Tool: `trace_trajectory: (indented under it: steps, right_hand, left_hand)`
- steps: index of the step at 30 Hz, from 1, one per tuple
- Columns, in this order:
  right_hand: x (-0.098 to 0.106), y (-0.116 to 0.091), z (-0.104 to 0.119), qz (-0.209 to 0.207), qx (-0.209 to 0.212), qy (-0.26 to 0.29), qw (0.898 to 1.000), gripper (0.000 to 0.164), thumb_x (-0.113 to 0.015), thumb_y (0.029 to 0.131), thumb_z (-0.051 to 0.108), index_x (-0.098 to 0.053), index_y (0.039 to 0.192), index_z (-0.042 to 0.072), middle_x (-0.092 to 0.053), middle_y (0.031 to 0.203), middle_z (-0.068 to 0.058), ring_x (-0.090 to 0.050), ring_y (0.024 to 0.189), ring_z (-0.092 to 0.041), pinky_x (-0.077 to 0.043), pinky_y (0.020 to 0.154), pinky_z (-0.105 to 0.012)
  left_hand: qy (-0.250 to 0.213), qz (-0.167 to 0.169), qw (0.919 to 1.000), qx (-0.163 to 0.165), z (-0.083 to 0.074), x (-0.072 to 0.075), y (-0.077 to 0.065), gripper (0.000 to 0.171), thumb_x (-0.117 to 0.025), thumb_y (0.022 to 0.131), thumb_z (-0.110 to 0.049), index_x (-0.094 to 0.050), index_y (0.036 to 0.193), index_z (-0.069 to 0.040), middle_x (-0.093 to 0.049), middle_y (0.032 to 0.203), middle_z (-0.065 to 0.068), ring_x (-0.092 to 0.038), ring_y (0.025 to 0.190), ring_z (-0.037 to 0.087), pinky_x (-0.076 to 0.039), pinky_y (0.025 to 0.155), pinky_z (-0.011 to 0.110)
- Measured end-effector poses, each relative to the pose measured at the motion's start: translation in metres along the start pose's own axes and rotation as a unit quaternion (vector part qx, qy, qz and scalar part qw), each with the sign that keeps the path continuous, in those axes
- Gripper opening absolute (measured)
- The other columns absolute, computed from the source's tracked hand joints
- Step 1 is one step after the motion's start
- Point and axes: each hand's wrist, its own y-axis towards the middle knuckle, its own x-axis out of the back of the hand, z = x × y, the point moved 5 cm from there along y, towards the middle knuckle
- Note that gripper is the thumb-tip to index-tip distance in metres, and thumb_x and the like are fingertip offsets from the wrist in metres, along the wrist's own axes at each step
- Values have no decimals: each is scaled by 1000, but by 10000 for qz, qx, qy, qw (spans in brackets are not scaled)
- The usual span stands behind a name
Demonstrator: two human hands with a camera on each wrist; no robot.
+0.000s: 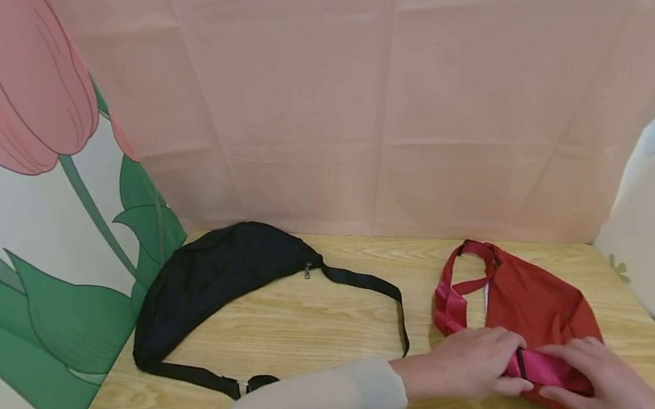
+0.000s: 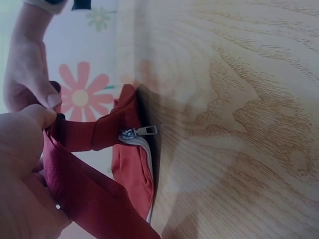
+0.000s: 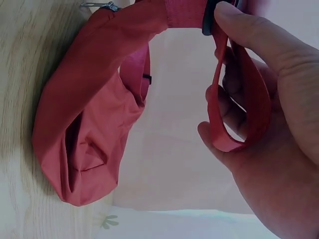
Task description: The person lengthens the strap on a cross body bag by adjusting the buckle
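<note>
A red waist bag lies at the right of the table, its pinkish-red strap raised in front of it. My left hand pinches the strap beside a black slider buckle. Opposite it, my right hand holds the strap between thumb and fingers. In the right wrist view, a strap loop hangs inside the curled right hand, and the thumb rests at the slider. A metal zipper pull shows at the bag's end in the left wrist view.
A black waist bag lies at the left of the wooden table, its strap curving toward my left forearm, which covers part of it. A pink cloth hangs behind the table, and flower-printed panels stand at the sides.
</note>
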Motion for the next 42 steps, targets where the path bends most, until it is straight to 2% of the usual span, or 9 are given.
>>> trace_trajectory:
  steps: [9, 14, 23, 33, 36, 42]
  right_hand:
    - [9, -4, -6, -83, -201, 117, 9997, 54, -97, 59, 18, -74, 107, 21, -59, 94, 24, -40, 91, 5, -35, 70, -12]
    - [14, -6, -9, -92, -327, 92, 9994, 55, -98, 58, 18, -74, 107, 21, -59, 95, 22, -41, 87, 4, -35, 66, -12]
    - [4, 2, -3, 152, -282, 21, 9995, 54, -97, 62, 22, -72, 110, 23, -55, 95, 21, -46, 81, 3, -41, 62, -19]
    - [9, -2, -9, 444, -790, 83, 9959, 50, -95, 66, 23, -70, 110, 22, -57, 97, 16, -48, 80, 4, -46, 60, -22]
    - [7, 1, -7, 529, -748, 7, 9958, 51, -95, 67, 27, -70, 111, 23, -59, 100, 16, -49, 83, 4, -47, 63, -20]
    - [5, 3, -8, 459, -633, -3, 9969, 48, -95, 67, 26, -71, 108, 23, -60, 101, 18, -52, 85, 3, -42, 69, -8]
  left_hand:
    - [31, -15, 9999, 95, 3, 2, -1, 57, -58, 95, -60, -48, 141, -28, -54, 115, -19, -47, 90, -6, -39, 72, 10]
    - [94, -32, 9999, 125, 4, 3, -1, 54, -59, 95, -59, -50, 138, -28, -53, 111, -19, -46, 88, -5, -39, 68, 11]
    - [91, -31, 10000, -13, 3, 3, -2, 53, -58, 96, -59, -50, 137, -27, -53, 110, -18, -47, 88, -5, -39, 69, 10]
    - [131, -24, 9999, 107, 5, 3, -2, 54, -59, 95, -61, -50, 137, -28, -52, 110, -19, -46, 86, -6, -40, 66, 11]
    - [171, 18, 9998, 63, 4, 4, -2, 56, -58, 95, -61, -49, 140, -28, -54, 114, -19, -48, 88, -6, -40, 69, 10]
    - [192, 71, 9997, 90, 4, 4, -2, 59, -58, 95, -61, -47, 143, -28, -54, 118, -19, -49, 91, -6, -42, 71, 10]
